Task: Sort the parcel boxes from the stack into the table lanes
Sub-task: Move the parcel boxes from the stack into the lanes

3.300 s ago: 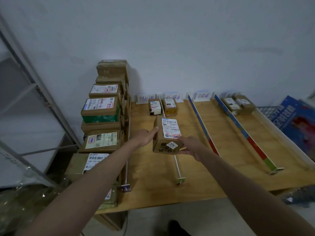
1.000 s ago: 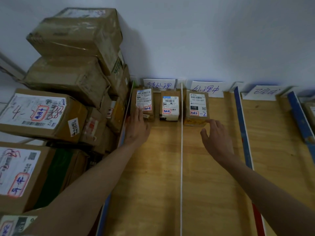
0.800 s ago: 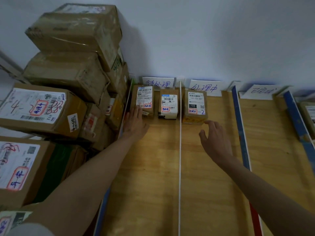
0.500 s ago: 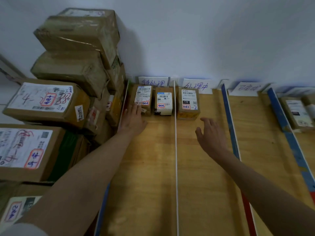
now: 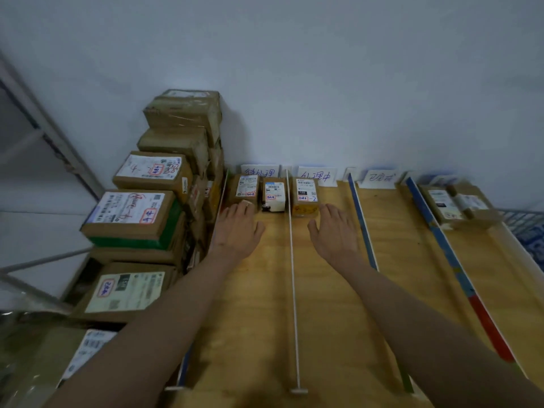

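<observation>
The parcel box (image 5: 246,189) carried moments ago now sits at the table's (image 5: 329,319) far edge in the leftmost lane, both the left hand (image 5: 239,228) and right hand (image 5: 334,232) flat, spread and empty, so the stack (image 5: 153,207) supplies the next.

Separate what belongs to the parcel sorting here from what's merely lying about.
Job: stacked brown cardboard parcel boxes; three small labelled boxes in lanes; wooden lane table; white lane signs; both hands.
Incidental: grey metal rack; blue wire basket.
</observation>
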A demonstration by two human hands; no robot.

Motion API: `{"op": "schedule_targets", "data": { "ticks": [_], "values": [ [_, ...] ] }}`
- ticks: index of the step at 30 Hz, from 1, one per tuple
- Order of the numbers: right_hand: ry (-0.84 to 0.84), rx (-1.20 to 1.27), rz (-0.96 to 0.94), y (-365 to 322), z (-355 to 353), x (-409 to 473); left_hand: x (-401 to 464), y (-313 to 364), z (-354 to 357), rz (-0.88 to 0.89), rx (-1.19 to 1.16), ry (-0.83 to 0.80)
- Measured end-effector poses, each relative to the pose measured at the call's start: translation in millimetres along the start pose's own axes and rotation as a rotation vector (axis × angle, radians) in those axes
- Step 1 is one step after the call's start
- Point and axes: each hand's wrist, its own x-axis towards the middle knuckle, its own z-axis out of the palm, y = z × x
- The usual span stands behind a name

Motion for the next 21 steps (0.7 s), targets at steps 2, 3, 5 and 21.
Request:
{"op": "schedule_targets", "data": {
  "ticks": [2, 3, 5, 21],
  "values": [
    [0.014, 0.003, -0.024, -6, -11, -21, -28, 3, -16, -0.015, -0.004, 0.012],
    [0.014, 0.006, -0.037, -8, -16, -33, -43, 4, -23, -0.024, -0.001, 0.017],
    [0.010, 0.016, -0.067, -13, -25, -56, -76, 6, -37, -0.029, 0.010, 0.036],
    [0.005, 0.115, -0.293, -124, -40, -167, -250, -79, -106, -0.245, 0.027, 0.126]
  ]
}}
